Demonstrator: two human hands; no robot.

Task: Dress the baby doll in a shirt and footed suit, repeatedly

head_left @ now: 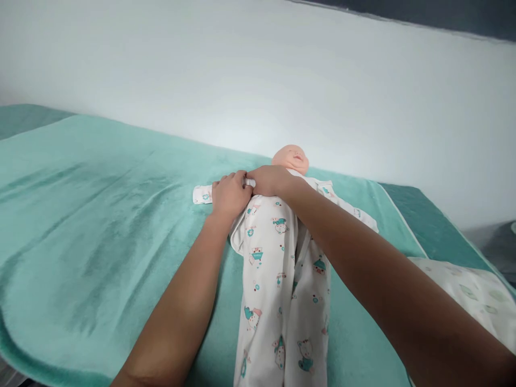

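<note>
A baby doll (291,158) lies on its back, its head away from me. It wears a white printed baby shirt (350,208) and matching baby pants (266,279), whose legs stretch toward me. My left hand (233,194) is closed over the shirt's left-side sleeve, and the sleeve's cuff (201,194) sticks out past it. Close beside it, my right hand (267,180) is closed on the shirt at the doll's upper body, below the chin. A bit of white cloth shows between the two hands. My fingertips are partly hidden.
Under the doll a light green plush blanket (100,226) covers the bed, with a darker green cover (435,226) at the right. A white leaf-patterned cloth (475,293) lies at the right, partly behind my right forearm. A white wall (201,70) rises behind the bed.
</note>
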